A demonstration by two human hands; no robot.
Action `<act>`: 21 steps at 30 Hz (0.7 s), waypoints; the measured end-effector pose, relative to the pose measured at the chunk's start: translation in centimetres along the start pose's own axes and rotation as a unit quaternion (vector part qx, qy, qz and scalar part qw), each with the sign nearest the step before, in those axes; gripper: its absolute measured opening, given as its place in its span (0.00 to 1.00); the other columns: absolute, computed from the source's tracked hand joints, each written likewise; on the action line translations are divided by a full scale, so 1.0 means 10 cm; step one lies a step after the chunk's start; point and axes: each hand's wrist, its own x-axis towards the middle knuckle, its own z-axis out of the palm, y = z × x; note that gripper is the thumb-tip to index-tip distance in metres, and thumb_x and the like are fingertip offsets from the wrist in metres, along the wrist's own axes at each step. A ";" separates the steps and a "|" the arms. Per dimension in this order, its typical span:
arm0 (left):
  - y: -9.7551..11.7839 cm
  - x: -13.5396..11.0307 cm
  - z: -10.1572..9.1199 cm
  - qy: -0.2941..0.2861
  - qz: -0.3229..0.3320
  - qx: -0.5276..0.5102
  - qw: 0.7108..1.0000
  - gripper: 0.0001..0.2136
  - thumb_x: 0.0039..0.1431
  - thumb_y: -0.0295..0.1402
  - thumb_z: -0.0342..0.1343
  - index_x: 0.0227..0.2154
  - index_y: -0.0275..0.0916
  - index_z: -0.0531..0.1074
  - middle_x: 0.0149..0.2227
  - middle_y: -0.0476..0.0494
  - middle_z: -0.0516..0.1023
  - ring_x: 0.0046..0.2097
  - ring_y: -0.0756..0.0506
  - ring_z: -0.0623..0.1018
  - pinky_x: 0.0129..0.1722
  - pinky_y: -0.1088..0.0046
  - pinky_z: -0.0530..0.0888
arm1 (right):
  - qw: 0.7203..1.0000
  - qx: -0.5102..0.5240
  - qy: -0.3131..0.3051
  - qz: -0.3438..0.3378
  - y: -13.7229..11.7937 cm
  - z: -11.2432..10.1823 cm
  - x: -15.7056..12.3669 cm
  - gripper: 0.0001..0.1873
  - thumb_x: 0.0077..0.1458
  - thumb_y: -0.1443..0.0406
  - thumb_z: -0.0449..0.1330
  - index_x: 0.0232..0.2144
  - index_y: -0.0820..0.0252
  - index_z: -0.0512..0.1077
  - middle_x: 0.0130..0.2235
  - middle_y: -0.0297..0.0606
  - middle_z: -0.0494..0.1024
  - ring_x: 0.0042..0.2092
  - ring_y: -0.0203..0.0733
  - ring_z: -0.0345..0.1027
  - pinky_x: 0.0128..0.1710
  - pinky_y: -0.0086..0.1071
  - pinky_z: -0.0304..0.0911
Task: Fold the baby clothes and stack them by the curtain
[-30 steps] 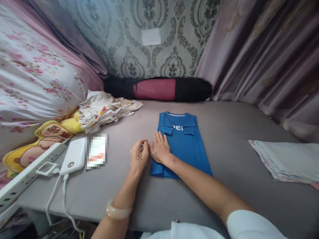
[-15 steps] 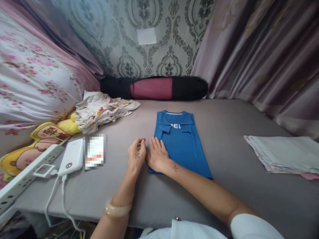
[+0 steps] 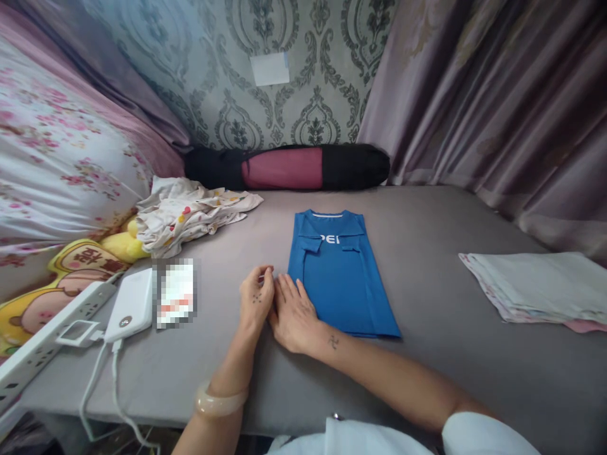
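Observation:
A blue long-sleeved shirt (image 3: 339, 284) lies flat, its sides folded in and both sleeves laid over the front, with white letters near the collar. My right hand (image 3: 294, 313) is flat, palm down, fingers stretched out, covering the shirt's lower left corner and part of the grey sheet. Just left of it, my left hand (image 3: 256, 296) has its fingers curled in, with nothing visible in them. It stays apart from the shirt, and the two hands nearly touch. A pale bangle (image 3: 220, 403) circles my left wrist.
The grey sheet (image 3: 422, 265) spreads all around. At right lies a folded pile of cloth (image 3: 545, 287); at left are a crumpled printed garment (image 3: 184, 215), a power bank (image 3: 130, 304) with cables, a power strip (image 3: 52, 338) and a cartoon cushion (image 3: 42, 309). A black-and-pink roll bag (image 3: 284, 168) rests by the wall.
My right hand has slid left and a little toward me, uncovering more of the shirt. My left hand stays beside it, still curled. The camera view has shifted slightly.

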 end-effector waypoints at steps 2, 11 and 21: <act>0.00 0.00 0.00 -0.007 -0.003 -0.003 1.000 0.16 0.57 0.41 0.48 0.36 0.37 0.76 0.38 0.39 0.82 0.40 0.42 0.80 0.43 0.65 0.75 | 1.000 0.008 0.005 -0.022 -0.03 0.03 -0.07 0.33 0.65 0.59 0.44 0.67 0.74 0.50 0.69 0.54 0.47 0.70 0.51 0.35 0.69 0.48 0.35; -0.03 -0.02 0.01 -0.033 -0.005 -0.020 0.999 0.16 0.59 0.42 0.48 0.38 0.37 0.76 0.39 0.39 0.82 0.40 0.43 0.80 0.43 0.67 0.76 | 0.995 0.052 -0.021 -0.083 0.08 -0.05 -0.17 0.34 0.65 0.59 0.47 0.67 0.73 0.47 0.69 0.53 0.46 0.70 0.48 0.35 0.68 0.47 0.39; 0.02 -0.22 0.16 -0.163 0.237 0.130 0.949 0.23 0.64 0.46 0.49 0.54 0.35 0.69 0.59 0.33 0.70 0.65 0.37 0.64 0.62 0.55 0.64 | 0.986 -0.125 0.098 0.042 1.01 -0.50 -0.58 0.31 0.67 0.57 0.42 0.66 0.70 0.54 0.68 0.50 0.50 0.70 0.49 0.39 0.68 0.50 0.40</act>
